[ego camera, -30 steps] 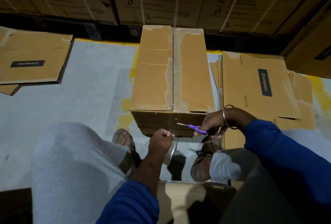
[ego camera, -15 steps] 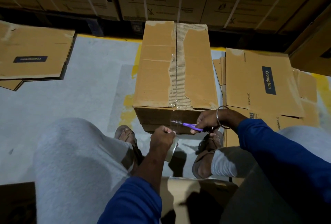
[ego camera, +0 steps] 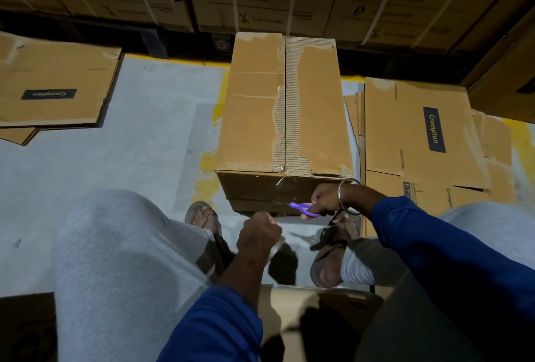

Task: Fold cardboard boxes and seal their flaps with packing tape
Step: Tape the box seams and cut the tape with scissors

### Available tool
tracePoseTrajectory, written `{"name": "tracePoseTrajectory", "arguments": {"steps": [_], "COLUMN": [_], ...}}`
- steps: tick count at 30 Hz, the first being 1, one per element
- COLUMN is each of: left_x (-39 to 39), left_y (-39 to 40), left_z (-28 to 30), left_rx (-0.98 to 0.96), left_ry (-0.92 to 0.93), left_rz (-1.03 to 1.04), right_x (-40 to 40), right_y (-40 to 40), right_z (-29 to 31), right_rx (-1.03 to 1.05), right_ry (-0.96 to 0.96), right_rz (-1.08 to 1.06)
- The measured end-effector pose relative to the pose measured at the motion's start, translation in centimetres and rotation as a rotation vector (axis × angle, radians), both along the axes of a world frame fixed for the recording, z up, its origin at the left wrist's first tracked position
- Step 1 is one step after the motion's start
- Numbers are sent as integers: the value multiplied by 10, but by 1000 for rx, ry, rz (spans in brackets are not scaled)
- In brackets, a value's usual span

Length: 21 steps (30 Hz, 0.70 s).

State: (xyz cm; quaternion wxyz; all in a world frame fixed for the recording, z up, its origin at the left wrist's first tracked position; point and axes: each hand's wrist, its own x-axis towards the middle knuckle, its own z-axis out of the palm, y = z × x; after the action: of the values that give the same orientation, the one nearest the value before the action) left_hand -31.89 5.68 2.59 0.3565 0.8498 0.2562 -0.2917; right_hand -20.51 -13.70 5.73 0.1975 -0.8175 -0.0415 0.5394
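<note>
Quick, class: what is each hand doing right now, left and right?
Left hand: fist closed, apparently pinching the clear tape.
Right hand: gripping the purple scissors.

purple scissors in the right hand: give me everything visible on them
The purple-handled scissors have plastic-looking purple handles and thin, dark metal-looking blades that end in a fine tip. The right hand grips the handles and hides most of the loops. The scissors lie roughly level, with the tip pointing toward the person's left. They sit in front of the lower near face of the upright brown cardboard box, just above the left hand's fist. Whether the blades are open, or touch tape or box, cannot be told.
</note>
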Motion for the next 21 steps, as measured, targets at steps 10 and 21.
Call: {"name": "tracePoseTrajectory", "arguments": {"steps": [10, 21], "left_x": [62, 129], "left_y": [92, 171], "left_z": [107, 163], "left_rx": [-233, -462], "left_ry": [-54, -4], "left_rz": [-471, -371], "right_x": [-17, -15], "right_y": [-1, 48], "right_z": [57, 14], "right_rx": [105, 527], "right_ry": [-330, -705], "right_rz": [580, 564]}}
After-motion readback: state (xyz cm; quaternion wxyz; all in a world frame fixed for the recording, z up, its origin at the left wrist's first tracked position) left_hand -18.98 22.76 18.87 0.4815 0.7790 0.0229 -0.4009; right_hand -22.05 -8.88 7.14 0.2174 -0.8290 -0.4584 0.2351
